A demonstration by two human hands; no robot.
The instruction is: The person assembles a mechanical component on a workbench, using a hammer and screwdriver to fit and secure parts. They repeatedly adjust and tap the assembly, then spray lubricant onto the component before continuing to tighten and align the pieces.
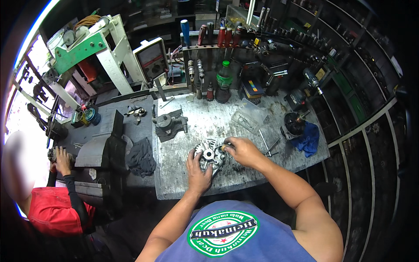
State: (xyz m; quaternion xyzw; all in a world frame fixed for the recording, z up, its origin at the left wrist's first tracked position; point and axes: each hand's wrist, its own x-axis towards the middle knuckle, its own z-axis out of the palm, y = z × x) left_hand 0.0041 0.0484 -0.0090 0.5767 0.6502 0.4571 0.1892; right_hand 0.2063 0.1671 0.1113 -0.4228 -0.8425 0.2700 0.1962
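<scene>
A round silver cast-metal housing, which looks like an alternator end cover (209, 154), lies on the metal-topped bench (179, 177) in front of me. My left hand (199, 174) grips its left and near side, fingers over the rim and thumb close to the hub. At the housing's upper right edge, my right hand (241, 151) is closed in a pinch. A small tan bit shows between those fingertips, too small and covered to name. My fingers hide parts of the housing's rim.
Behind the housing are a dark metal part (168, 123) on a cloth, a clear plastic tray (249, 118) and a green-capped bottle (224, 83). Right are a T-handle wrench (271, 148), a dark motor part (293, 125) and a blue rag (308, 139). A red-shirted co-worker (54, 209) handles something far left.
</scene>
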